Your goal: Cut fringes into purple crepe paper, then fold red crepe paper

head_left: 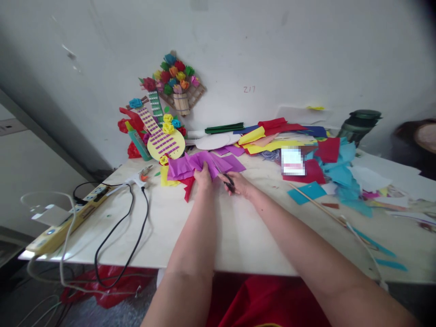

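The paper sheets (pixel 185 167) are purple, the scissors (pixel 229 183) black-handled, the guitar-like ornament (pixel 166 151) pale yellow with rows of purple dashes, and the power strip (pixel 73 225) yellow.

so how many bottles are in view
2: a green bottle at left beside the yellow decoration, and a dark bottle at right behind the crumpled blue paper. Others may be hidden.

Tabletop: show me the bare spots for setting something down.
Bare tabletop lies between the black cable and left forearm, and between that forearm and the right forearm. Crowded: the back, with coloured sheets, and the right, with blue paper.
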Available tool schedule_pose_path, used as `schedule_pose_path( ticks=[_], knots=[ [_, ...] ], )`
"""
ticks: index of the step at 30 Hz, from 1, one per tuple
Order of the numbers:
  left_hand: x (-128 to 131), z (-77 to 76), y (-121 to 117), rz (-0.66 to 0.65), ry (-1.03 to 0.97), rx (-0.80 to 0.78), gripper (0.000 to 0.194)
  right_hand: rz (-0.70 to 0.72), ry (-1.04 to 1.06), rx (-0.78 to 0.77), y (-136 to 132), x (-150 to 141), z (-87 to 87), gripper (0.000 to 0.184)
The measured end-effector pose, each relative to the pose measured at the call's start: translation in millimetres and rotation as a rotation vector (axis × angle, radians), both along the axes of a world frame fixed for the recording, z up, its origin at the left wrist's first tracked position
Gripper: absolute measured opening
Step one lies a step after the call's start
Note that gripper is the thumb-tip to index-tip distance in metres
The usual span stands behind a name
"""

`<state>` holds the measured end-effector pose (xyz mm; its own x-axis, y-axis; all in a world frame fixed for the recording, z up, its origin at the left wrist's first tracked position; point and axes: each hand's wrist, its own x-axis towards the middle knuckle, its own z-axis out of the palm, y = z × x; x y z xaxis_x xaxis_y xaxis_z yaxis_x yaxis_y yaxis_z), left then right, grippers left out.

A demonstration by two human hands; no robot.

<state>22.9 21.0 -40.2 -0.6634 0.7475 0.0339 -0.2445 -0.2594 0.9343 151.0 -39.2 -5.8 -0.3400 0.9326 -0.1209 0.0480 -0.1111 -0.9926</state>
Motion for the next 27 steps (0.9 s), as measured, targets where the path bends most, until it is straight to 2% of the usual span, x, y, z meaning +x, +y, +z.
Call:
schedule_pose_path(
  ticks=[3, 6, 16, 27],
  knots=[
    [2, 3.6, -3, -0.035, -0.04, 0.045, 0.023, 0.033, -0.046, -0.021, 2, -1, 8.9, 0.037],
    [4, 7.8, -7, -0.018, -0.049, 0.023, 0.022, 0.056, -0.07, -0.007, 5, -2, 11.4, 0.04],
    [4, 5.2, -4, -0.003, -0.034, 0.018, 0.026, -0.011, -0.005, 0.08, 23, -3, -15.5, 0.038],
    [6, 9.3, -7, 0.013, -0.037, -0.008, 0.021, -0.046, 0.018, 0.09, 18, -4, -14.2, 0.037]
  ],
)
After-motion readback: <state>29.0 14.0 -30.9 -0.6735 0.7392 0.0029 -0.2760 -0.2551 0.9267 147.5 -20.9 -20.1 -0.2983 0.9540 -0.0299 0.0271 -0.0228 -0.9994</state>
